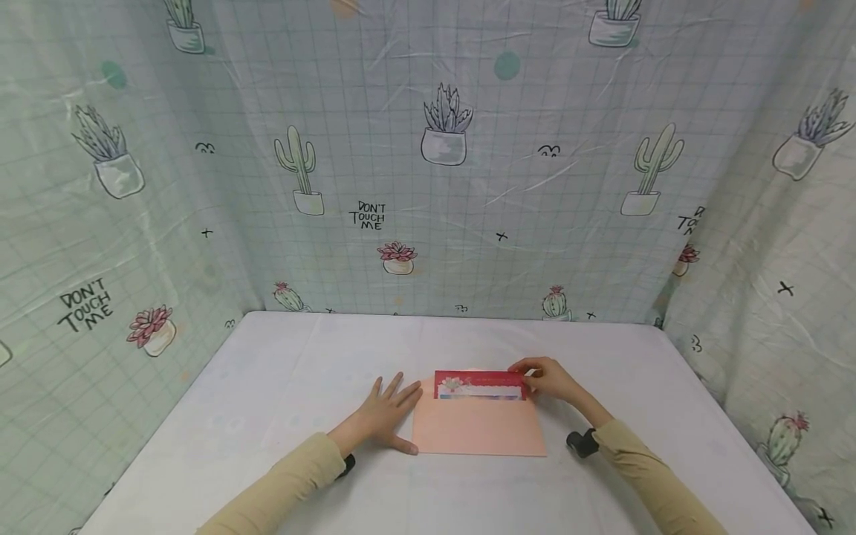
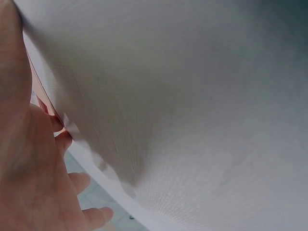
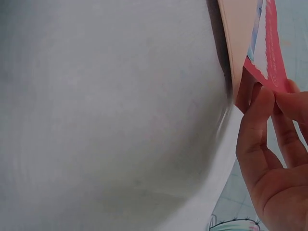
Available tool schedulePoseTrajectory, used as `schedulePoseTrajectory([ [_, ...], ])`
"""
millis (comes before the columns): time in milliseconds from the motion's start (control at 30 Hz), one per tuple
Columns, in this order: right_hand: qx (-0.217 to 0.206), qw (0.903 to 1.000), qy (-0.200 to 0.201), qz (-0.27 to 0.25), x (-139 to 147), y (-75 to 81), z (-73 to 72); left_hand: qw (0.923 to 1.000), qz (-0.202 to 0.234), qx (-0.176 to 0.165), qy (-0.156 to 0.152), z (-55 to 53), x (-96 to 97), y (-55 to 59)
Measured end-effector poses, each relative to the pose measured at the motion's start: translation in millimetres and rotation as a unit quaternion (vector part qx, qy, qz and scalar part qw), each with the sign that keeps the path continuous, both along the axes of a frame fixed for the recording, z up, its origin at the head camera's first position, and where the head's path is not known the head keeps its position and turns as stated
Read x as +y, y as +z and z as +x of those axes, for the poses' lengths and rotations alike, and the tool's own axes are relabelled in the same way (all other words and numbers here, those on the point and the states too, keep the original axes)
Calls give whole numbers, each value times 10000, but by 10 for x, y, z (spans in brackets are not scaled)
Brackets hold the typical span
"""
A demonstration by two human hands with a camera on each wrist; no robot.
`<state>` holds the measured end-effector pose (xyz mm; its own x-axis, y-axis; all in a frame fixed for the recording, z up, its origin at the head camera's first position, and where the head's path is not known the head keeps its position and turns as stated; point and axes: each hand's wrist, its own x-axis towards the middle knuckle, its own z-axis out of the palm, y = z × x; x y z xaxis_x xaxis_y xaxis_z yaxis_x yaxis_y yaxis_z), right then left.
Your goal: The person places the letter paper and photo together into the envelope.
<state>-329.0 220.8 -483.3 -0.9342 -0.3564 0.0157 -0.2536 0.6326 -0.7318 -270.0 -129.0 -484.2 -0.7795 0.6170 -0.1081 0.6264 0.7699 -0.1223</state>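
A peach envelope [image 1: 478, 429] lies on the white table, and a red card [image 1: 491, 377] with a flower print sticks up out of its far side. The lower part of the card is hidden inside. My right hand [image 1: 550, 379] pinches the card by its right end; the right wrist view has thumb and finger on the red corner [image 3: 265, 79] above the envelope's edge [image 3: 234, 38]. With fingers spread, my left hand [image 1: 384, 417] touches the left edge of the envelope. In the left wrist view that hand [image 2: 31, 159] covers most of the envelope.
The white-covered table [image 1: 281, 386] extends around the envelope. Behind it and at both sides hangs a cloth [image 1: 348, 163] printed with cacti and potted plants. A black wrist device [image 1: 582, 443] is on the right wrist.
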Motion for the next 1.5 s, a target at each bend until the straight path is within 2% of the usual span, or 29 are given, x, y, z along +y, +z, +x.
schedulePoseTrajectory([
  [667,94,9977,672,38,2,3,39,10000,-34,-18,88,-5,14,-26],
  [867,-114,9973,726,16,-14,16,61,10000,-61,1,63,1,14,-4],
  [1100,-96,9961,856,171,-22,24,92,9995,231,-211,29,-1,-21,-19],
  [1133,-91,9960,867,215,-21,21,97,9994,329,-109,-88,-58,-51,-132],
  [1333,-147,9950,936,329,-13,-15,120,9992,373,-123,-81,-48,-68,-155],
  [1367,-151,9946,970,331,-11,-17,124,9993,292,-226,29,14,-45,-46],
  [1500,-138,9928,1117,412,-8,-8,144,9999,62,-103,49,27,-33,-28],
])
